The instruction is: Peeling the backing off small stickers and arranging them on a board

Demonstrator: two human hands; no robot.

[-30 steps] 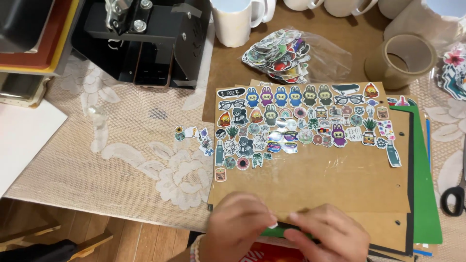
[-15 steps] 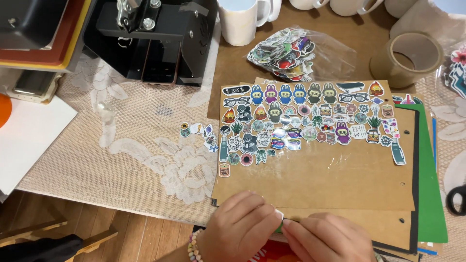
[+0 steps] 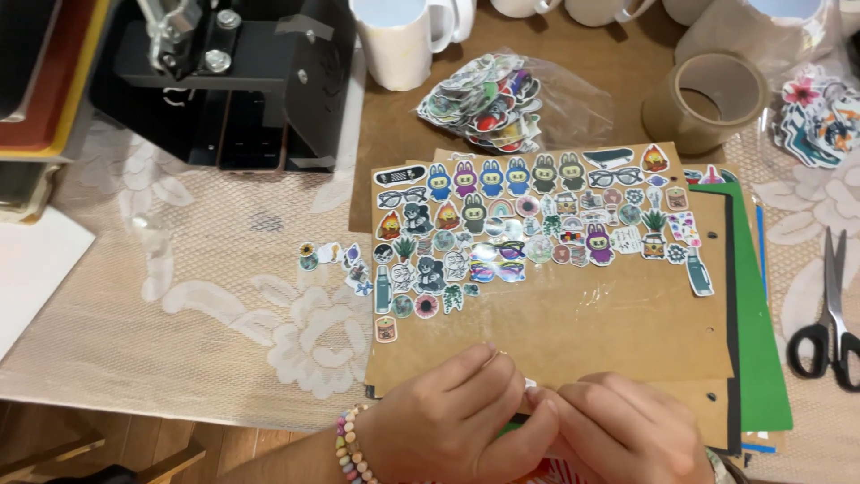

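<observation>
Fingertips of the left hand [image 3: 457, 417] and right hand [image 3: 627, 435] have drawn closer, now pinching a small sticker [image 3: 530, 392] at the cardboard sheet's [image 3: 573, 323] near edge. Stickers laid out above look unchanged, so it isn't placed yet.

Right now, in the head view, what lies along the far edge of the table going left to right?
Black press machine → white mug → clear bag of stickers → brown tape roll → loose flower stickers.

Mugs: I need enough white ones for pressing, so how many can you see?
4, maybe more beyond the frame: one whole mug beside the black press, and three cut-off ones along the top edge.
</observation>
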